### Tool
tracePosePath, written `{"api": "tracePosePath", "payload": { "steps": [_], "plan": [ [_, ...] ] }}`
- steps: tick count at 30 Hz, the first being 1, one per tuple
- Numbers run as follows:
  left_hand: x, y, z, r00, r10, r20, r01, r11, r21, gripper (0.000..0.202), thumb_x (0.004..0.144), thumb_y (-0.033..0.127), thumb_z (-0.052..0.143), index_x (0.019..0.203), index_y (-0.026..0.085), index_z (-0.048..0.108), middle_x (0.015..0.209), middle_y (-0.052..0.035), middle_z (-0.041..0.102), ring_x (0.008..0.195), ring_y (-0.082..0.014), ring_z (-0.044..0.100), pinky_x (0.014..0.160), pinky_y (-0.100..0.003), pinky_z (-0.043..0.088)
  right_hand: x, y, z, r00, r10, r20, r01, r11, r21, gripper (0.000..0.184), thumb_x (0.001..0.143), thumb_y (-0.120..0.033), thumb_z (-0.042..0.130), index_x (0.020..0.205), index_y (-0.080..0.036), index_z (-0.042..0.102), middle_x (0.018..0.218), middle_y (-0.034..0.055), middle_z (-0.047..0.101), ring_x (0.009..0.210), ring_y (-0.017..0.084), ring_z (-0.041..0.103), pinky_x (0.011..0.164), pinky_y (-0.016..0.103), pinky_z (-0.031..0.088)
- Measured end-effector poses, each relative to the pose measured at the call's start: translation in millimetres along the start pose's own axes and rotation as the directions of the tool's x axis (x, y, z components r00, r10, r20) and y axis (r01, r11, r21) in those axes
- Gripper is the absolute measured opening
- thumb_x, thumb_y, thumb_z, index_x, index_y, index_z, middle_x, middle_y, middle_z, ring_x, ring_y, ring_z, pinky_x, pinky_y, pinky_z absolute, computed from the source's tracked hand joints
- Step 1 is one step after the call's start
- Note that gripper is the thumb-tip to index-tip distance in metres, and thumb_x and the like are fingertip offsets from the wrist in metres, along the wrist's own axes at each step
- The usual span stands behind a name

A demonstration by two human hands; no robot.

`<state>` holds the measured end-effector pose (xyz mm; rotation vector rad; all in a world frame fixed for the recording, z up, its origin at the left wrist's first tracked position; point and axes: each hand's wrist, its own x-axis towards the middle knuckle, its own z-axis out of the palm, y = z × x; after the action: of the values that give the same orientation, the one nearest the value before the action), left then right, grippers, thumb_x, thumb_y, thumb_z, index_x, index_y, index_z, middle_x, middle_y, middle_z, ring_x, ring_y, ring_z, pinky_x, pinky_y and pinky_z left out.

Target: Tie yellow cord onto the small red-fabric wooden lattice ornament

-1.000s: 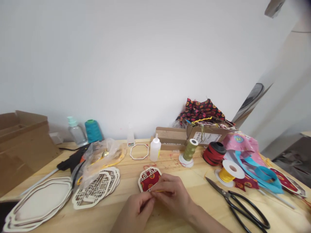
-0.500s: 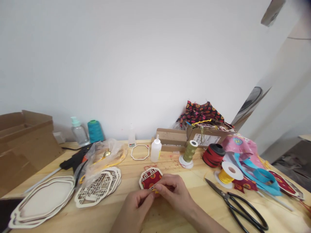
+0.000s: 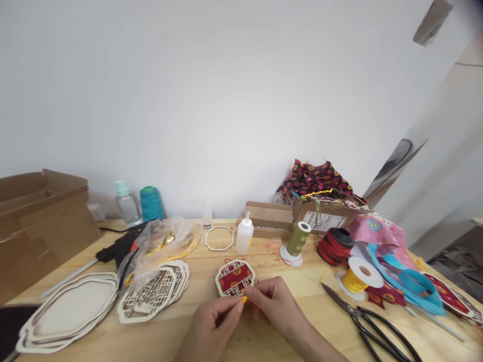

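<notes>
A short bit of yellow cord (image 3: 244, 299) shows between my fingertips, low in the middle of the head view. My left hand (image 3: 214, 324) pinches it between thumb and forefinger, coming from the left. My right hand (image 3: 274, 304) is pinched on it from the right, its other fingers curled. Just beyond my fingers lies a lattice-framed wooden plaque (image 3: 235, 278) with red patterned fabric inside. Its lower right edge is partly hidden by my right hand. Most of the cord is hidden by my fingers.
Black-handled scissors (image 3: 372, 324) lie at right, near a yellow cord spool (image 3: 358, 276). A white squeeze bottle (image 3: 245, 236) stands behind the plaque, beside a thin wooden frame (image 3: 219, 238). Left are stacked lattice panels (image 3: 149, 296), a glue gun (image 3: 123, 244) and a cardboard box (image 3: 41, 236).
My hands have shifted slightly away from the plaque, so more of its fabric and lattice shows. The yellow cord now stands out as a small loop at my fingertips. The view has turned slightly left.
</notes>
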<state>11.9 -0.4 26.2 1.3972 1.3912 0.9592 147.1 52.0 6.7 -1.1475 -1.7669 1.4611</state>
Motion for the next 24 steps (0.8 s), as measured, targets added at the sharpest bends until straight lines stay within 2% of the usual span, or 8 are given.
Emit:
{"api": "tracePosePath", "payload": {
  "steps": [7,10,13,17,20,22,24],
  "plan": [
    [1,-2,-0.1,0.999,-0.025,-0.039,0.024,0.999,-0.029,0.026,0.069,0.036,0.047,0.064,0.016,0.064,0.060,-0.0003,0.060,0.062,-0.0173,0.050,0.056,-0.022,0.039,0,2,4,0.999,-0.015,-0.050,0.014,1.000,-0.022,0.044,0.072,-0.045,0.046,0.044,-0.011,0.050,0.039,-0.0048,0.032,0.038,0.004,0.024,0.035,0.018,0.015],
    [0,-4,1.1,0.997,-0.044,-0.064,0.043,0.999,-0.020,0.024,0.068,0.034,0.048,0.063,0.016,0.062,0.057,0.0002,0.057,0.058,-0.0160,0.047,0.053,-0.021,0.037,-2,-1,6,0.993,-0.027,-0.113,0.027,1.000,-0.001,0.038,0.069,-0.043,0.051,0.049,-0.010,0.059,0.041,-0.0036,0.038,0.040,0.005,0.028,0.036,0.018,0.019],
    [0,-6,1.8,0.997,-0.059,-0.054,0.058,0.998,-0.022,0.024,0.068,0.032,0.047,0.055,0.015,0.057,0.050,0.0032,0.046,0.051,-0.0124,0.039,0.047,-0.020,0.031,-3,-4,8,0.989,-0.015,-0.145,0.019,0.999,0.026,0.032,0.066,-0.039,0.055,0.057,-0.010,0.065,0.045,-0.0019,0.047,0.043,0.007,0.034,0.039,0.017,0.025],
    [4,-12,0.1,0.997,-0.065,-0.048,0.062,0.995,-0.076,0.030,0.068,0.028,0.046,0.041,0.015,0.046,0.044,0.0072,0.026,0.045,-0.0085,0.025,0.041,-0.020,0.020,-5,-7,11,0.989,-0.019,-0.147,0.027,0.998,0.054,0.030,0.067,-0.036,0.055,0.058,-0.010,0.065,0.048,0.0000,0.054,0.045,0.008,0.040,0.041,0.017,0.030],
    [6,-14,-1.3,0.987,-0.151,-0.049,0.143,0.980,-0.136,0.029,0.066,0.028,0.046,0.040,0.015,0.048,0.038,0.0093,0.022,0.038,-0.0068,0.018,0.038,-0.020,0.013,-6,-9,13,0.990,-0.085,-0.111,0.095,0.991,0.094,0.031,0.070,-0.036,0.053,0.059,-0.010,0.065,0.054,0.0015,0.058,0.049,0.009,0.043,0.045,0.017,0.034],
    [7,-13,-1.7,0.970,-0.238,-0.047,0.226,0.957,-0.180,0.028,0.064,0.033,0.047,0.043,0.015,0.052,0.034,0.0110,0.020,0.034,-0.0060,0.015,0.037,-0.021,0.009,-6,-9,14,0.988,-0.109,-0.111,0.121,0.987,0.110,0.031,0.070,-0.038,0.053,0.061,-0.011,0.065,0.056,0.0019,0.059,0.051,0.010,0.045,0.047,0.017,0.035],
    [7,-11,-2.0,0.962,-0.270,-0.044,0.255,0.942,-0.217,0.030,0.063,0.038,0.048,0.045,0.014,0.055,0.031,0.0117,0.020,0.032,-0.0056,0.015,0.037,-0.020,0.008,-6,-9,13,0.986,-0.115,-0.119,0.128,0.986,0.110,0.031,0.069,-0.039,0.054,0.062,-0.011,0.065,0.056,0.0018,0.059,0.052,0.010,0.046,0.047,0.017,0.035]
  ]
}}
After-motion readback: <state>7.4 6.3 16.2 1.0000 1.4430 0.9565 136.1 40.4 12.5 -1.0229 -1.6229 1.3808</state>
